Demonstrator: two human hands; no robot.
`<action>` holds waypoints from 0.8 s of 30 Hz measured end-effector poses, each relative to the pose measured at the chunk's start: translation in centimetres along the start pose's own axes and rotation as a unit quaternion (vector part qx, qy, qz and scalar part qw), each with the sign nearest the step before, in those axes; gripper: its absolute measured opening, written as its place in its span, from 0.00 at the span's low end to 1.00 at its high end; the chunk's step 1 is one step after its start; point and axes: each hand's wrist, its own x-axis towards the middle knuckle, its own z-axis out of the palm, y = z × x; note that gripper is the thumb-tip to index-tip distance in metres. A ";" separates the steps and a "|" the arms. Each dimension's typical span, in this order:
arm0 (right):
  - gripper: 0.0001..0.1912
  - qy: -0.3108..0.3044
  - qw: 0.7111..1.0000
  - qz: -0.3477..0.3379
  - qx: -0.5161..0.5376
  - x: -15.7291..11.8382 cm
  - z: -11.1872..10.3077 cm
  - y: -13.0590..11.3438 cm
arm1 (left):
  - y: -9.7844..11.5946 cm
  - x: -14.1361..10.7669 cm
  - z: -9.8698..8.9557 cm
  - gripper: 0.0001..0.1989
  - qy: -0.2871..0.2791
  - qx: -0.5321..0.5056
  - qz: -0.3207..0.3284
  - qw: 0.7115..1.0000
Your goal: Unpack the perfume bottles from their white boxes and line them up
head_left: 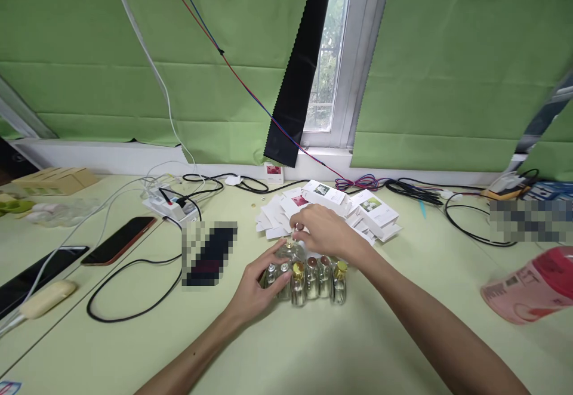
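Several small glass bottles stand in a row on the pale green table; among them are a gold-capped bottle and another gold-capped bottle at the right end. Behind the row is a larger clear glass bottle. My left hand lies around the left end of the bottles, its thumb and fingers apart on either side of them. Over the top of the larger bottle, my right hand has its fingers bent together in a pinch; what is between the fingertips is too small to make out.
White printed boxes lie piled behind the hands. Phones, a power strip and a looped black cable are at the left. A pink container is at the right. Coiled cables run along the wall.
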 end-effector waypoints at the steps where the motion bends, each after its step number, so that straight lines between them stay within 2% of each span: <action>1: 0.06 -0.007 0.999 0.034 -0.005 0.2 0.5 0.7 | -0.1 0.0 0.0 0.12 -0.001 0.004 -0.001 1.000; 4: 0.11 -0.025 0.995 0.091 -0.024 0.9 2.7 2.2 | -0.2 -0.1 0.0 0.12 -0.006 0.019 0.003 1.000; 7: 0.15 -0.031 0.995 0.089 -0.031 1.2 4.3 2.8 | -0.2 0.0 0.0 0.12 -0.006 0.035 0.008 0.999; 10: 0.16 -0.031 0.995 0.088 -0.033 1.0 4.3 2.9 | 0.0 -0.1 -0.2 0.12 -0.008 0.049 0.013 0.999; 13: 0.20 -0.012 0.995 0.091 -0.023 0.1 3.0 2.5 | 0.4 -0.1 -0.4 0.13 -0.017 0.055 0.029 0.998; 15: 0.23 0.005 0.998 0.064 0.005 -0.9 2.0 1.9 | 0.7 -0.1 -0.5 0.14 -0.020 0.056 0.044 0.997; 17: 0.25 -0.003 0.999 0.000 0.047 -2.0 1.2 1.2 | 0.8 0.1 -0.5 0.15 -0.017 0.061 0.053 0.997; 20: 0.18 -0.032 0.995 -0.076 0.059 -3.2 0.8 0.0 | 0.9 0.6 -0.5 0.17 -0.002 0.066 0.064 0.996; 24: 0.07 -0.052 0.993 -0.100 0.020 -3.6 1.5 -0.9 | 1.1 1.3 -0.5 0.17 -0.006 0.106 0.094 0.990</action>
